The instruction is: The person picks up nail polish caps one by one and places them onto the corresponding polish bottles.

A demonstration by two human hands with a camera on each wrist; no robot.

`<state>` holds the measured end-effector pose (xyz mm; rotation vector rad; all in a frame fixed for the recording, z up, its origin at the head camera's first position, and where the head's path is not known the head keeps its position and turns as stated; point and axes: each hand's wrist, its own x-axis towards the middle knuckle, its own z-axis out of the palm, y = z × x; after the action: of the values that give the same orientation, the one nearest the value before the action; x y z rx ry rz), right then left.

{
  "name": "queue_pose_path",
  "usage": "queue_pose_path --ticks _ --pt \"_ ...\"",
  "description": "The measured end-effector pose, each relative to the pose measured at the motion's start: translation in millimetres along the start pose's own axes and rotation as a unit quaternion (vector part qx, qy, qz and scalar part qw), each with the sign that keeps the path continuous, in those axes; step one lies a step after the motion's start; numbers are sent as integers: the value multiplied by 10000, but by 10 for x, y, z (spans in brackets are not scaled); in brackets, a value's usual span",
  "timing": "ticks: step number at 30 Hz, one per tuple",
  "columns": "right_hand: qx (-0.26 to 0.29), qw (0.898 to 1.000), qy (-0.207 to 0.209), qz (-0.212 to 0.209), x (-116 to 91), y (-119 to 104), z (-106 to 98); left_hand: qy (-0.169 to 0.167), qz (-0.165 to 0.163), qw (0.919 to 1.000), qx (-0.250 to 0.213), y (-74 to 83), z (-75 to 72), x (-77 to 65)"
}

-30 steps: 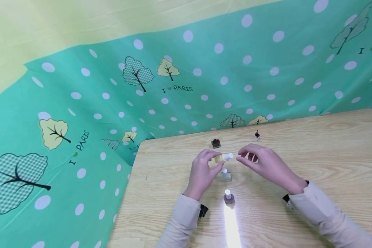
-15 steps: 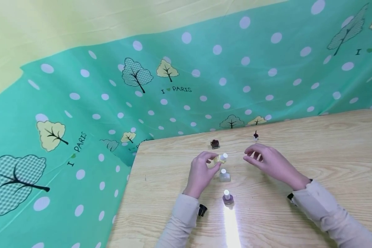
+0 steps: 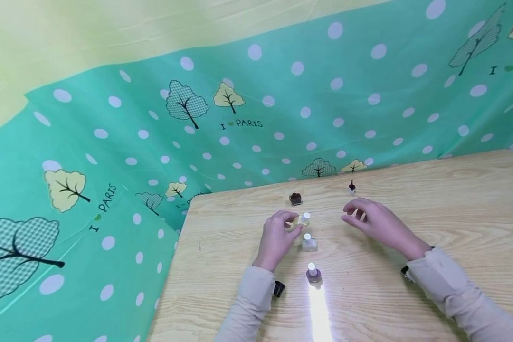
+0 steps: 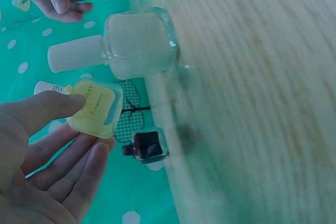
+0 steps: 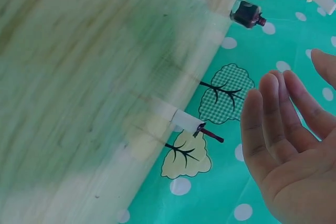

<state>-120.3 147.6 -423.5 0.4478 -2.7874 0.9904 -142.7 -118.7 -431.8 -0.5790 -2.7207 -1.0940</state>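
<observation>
My left hand (image 3: 278,237) pinches a small yellow nail polish bottle (image 4: 94,106) between thumb and fingers. Its white cap is on and leans slightly right in the head view; whether its base touches the table I cannot tell. Just nearer stands a pale, clear-looking nail polish bottle (image 3: 309,244) with a white cap. My right hand (image 3: 376,225) hovers to the right, fingers loosely bent, holding nothing. Behind the left hand sits an uncapped dark red nail polish bottle (image 5: 245,14). A white cap (image 5: 188,120) with its dark red brush pointing up stands behind the right hand.
A purple nail polish bottle (image 3: 313,275) with a pale cap stands nearest me, by a bright light reflection. The wooden table (image 3: 444,209) ends at a green dotted cloth (image 3: 273,137) at the back and left.
My left hand has drawn the yellow bottle slightly left and lower, and turned its cap from pointing right to pointing more upward. My right hand has moved away to the right.
</observation>
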Motion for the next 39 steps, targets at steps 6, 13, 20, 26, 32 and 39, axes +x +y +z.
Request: queue_pose_path --ticks 6,13,20,26,32,39 --pt "38 9999 -101 91 -1 43 -7 -199 -359 9991 -141 -66 46 32" --pt "129 9988 -432 181 -11 67 12 -389 -624 9972 -97 -167 104 29" --pt "74 9983 -518 244 -24 81 22 -658 -747 9943 -375 -227 137 42" --pt "-26 9992 -395 32 -15 100 27 -790 -785 9928 -440 -247 136 65" --pt "9 9993 -361 -7 -2 102 23 -814 -851 9926 -284 -274 118 61" --pt "-15 9993 -359 55 11 103 -2 -891 -982 9909 -234 -292 55 60"
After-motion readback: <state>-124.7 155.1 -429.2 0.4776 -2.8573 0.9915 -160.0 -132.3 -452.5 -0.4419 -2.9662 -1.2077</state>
